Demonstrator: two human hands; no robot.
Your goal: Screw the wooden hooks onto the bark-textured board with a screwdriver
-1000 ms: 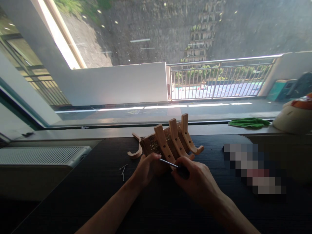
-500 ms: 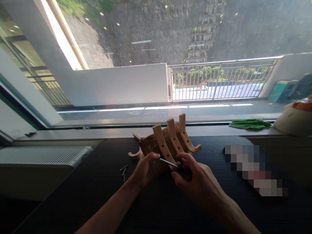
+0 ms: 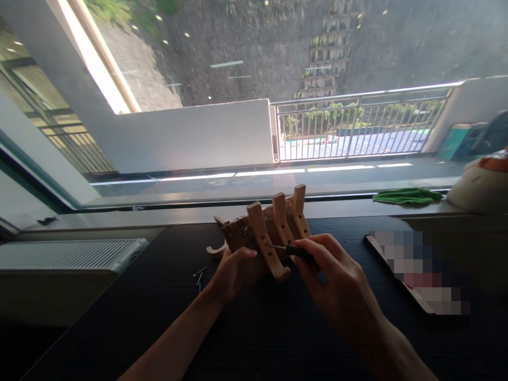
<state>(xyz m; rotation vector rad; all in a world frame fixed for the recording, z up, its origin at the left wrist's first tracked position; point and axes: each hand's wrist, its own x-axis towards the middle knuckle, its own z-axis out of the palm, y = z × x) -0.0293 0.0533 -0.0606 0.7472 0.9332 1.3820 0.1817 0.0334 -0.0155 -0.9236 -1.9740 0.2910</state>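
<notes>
My left hand [image 3: 234, 272] is closed on the lower left part of a wooden hook rack, a rough brown board [image 3: 240, 233] with pale wooden hooks along it. My right hand [image 3: 331, 264] grips a screwdriver [image 3: 296, 250] by its dark handle. The shaft points left, and its tip is at a dark hole in the nearest hook [image 3: 257, 219]. Two more hooks, a middle one [image 3: 280, 209] and a far one [image 3: 300, 203], stand to the right. At the rack's left end shows another curved hook [image 3: 215, 251]. Several screws [image 3: 199, 275] lie left of my left hand.
The dark tabletop [image 3: 166, 312] meets a windowsill [image 3: 337, 207] bearing a green cloth [image 3: 407, 196] and a rounded pale object [image 3: 476, 185]. A radiator [image 3: 75, 254] stands at left. On the table's right side lies a long, partly blurred-out object [image 3: 416, 299].
My right hand has brought the screwdriver up, from beside my left thumb to a hole in the nearest hook. The rack has barely shifted, and the view has moved slightly.
</notes>
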